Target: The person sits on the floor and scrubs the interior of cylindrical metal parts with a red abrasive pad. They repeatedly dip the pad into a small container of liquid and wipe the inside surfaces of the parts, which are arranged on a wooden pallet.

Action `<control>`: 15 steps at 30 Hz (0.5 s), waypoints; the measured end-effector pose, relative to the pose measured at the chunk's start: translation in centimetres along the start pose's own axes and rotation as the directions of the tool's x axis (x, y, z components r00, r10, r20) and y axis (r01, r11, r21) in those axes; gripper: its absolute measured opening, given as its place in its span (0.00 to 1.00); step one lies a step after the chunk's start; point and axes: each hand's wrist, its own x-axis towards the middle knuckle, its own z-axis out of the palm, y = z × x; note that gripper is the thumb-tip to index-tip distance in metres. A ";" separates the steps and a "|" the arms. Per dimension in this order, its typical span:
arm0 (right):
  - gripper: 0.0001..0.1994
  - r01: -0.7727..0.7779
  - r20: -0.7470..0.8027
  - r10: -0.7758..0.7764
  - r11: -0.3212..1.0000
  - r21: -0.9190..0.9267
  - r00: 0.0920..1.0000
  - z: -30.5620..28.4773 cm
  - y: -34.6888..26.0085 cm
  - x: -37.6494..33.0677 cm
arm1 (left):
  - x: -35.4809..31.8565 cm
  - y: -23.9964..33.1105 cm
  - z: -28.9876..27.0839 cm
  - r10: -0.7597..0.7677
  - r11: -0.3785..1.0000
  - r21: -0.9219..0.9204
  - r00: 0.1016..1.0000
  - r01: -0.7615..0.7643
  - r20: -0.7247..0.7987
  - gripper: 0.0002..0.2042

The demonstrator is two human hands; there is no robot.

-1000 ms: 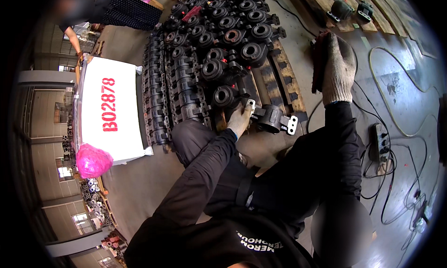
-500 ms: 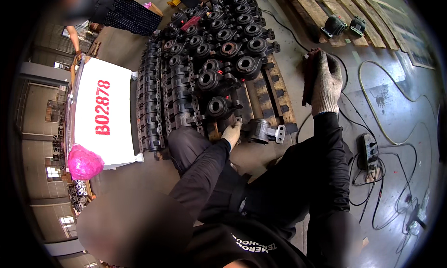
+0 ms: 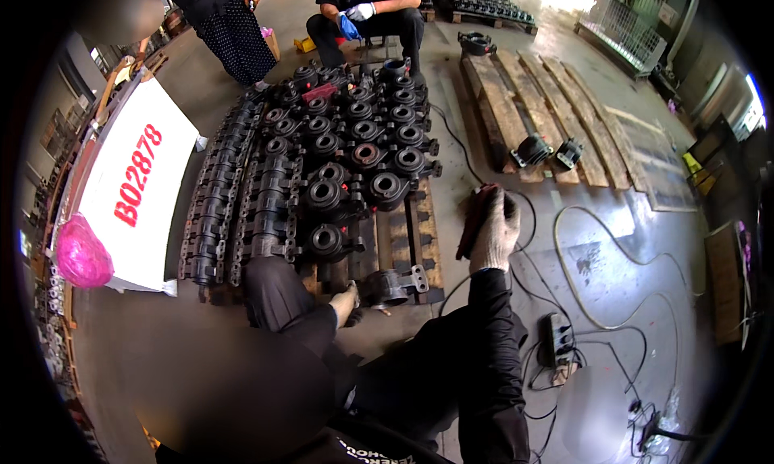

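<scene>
Low at the near end of a wooden pallet, my left hand, in a pale glove, is closed on the left end of a black metal casting. The casting has a round body and a flat lug with holes at its right end. To the right, my right hand, in a knitted glove, is raised and closed round a dark reddish-brown flat piece; its kind I cannot make out. Rows of similar black castings with round bores stand on the pallet ahead.
At left stands a white panel with red markings and a pink bundle. A power strip and cables lie at right. Another pallet holds a few castings. A seated person and a standing person are beyond.
My view has tilted up, so the seated person and far floor now show. Both hands keep much the same places beside the castings, the right still holding the dark piece.
</scene>
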 end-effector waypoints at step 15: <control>0.15 -0.084 0.164 0.105 0.988 -0.134 0.981 3.7 1.7 -3.9 | 0.7 -3.3 -3.0 0.525 0.829 0.303 0.840 -0.469 -0.136 0.35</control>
